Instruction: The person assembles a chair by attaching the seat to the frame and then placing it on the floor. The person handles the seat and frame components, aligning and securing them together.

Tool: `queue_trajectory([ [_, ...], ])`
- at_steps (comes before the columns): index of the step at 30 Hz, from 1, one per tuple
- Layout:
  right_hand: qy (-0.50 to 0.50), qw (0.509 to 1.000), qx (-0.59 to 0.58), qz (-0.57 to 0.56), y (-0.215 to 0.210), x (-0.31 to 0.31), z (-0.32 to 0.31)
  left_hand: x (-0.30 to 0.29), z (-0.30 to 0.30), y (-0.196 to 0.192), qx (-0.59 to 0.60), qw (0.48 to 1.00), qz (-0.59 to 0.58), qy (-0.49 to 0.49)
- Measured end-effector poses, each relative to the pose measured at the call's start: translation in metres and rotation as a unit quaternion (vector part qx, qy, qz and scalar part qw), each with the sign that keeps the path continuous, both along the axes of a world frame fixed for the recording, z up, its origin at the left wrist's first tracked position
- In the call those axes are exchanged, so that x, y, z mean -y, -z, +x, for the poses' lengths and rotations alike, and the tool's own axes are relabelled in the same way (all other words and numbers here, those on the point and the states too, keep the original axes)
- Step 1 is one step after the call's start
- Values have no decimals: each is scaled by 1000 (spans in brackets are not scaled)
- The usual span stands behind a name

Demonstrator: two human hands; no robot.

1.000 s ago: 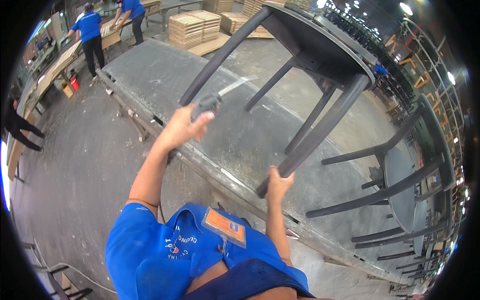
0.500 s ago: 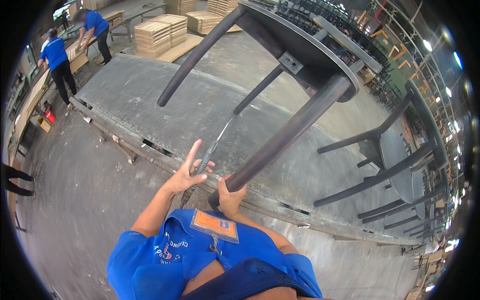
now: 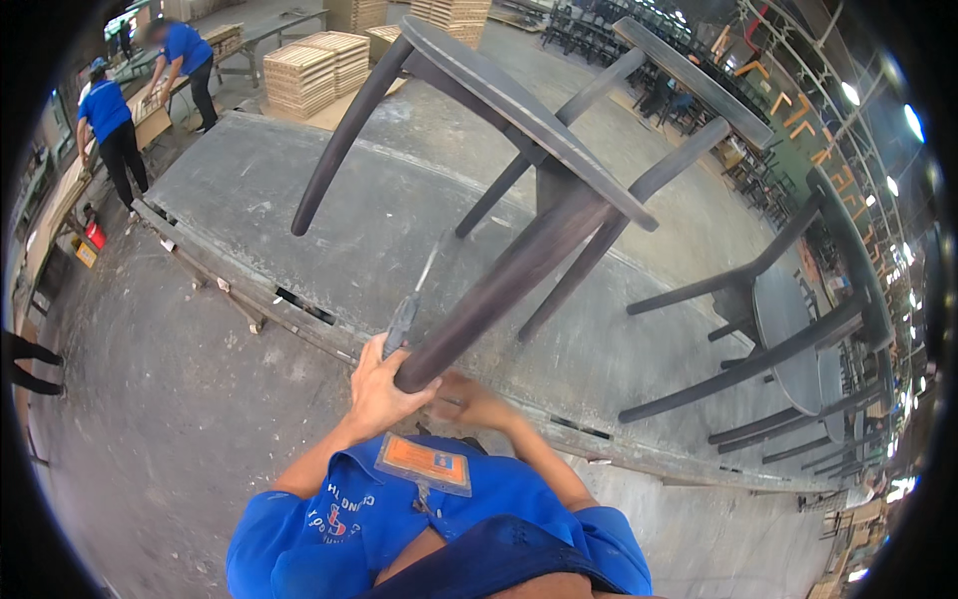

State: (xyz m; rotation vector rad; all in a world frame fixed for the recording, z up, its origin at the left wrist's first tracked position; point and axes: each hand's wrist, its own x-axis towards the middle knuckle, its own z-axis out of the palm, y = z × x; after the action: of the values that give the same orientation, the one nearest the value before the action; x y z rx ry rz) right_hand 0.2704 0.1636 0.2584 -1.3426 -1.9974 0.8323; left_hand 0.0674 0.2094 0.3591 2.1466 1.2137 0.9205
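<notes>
So the left hand (image 3: 381,391) has now taken over the near leg (image 3: 504,285) of the dark chair (image 3: 561,190), tipped over the tabletop's (image 3: 269,190) near edge, gray air gun (image 3: 402,321) in the same grip, seemingly freeing the blurry right hand (image 3: 481,402) beside it, can't tell if it's holding anything.

The left camera on my head looks steeply down through a wide fisheye, over my shirt (image 3: 499,494) at six o'clock, with my left hand (image 3: 377,391) and right hand (image 3: 473,402) close below. It faces out across the table (image 3: 269,195), bending its edge, and takes in floor (image 3: 180,419) at eight o'clock and distant lights (image 3: 912,122) at two.
</notes>
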Motion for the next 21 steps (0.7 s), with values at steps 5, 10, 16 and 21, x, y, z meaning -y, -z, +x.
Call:
queue_trajectory([
  [5, 488, 853, -134, 124, -7, -67, 179, -3, -9, 13, 5, 986, 101, -130],
  [10, 397, 820, -413, 27, 4, -144, 233, -15, -19, 22, -7, 974, 141, -175],
  [16, 474, 838, -267, 46, -25, -107, 206, -32, -40, 24, 25, 968, 153, -199],
  [21, 561, 816, -121, 61, -96, -8, 221, -53, -23, 32, 123, 985, -50, -107],
])
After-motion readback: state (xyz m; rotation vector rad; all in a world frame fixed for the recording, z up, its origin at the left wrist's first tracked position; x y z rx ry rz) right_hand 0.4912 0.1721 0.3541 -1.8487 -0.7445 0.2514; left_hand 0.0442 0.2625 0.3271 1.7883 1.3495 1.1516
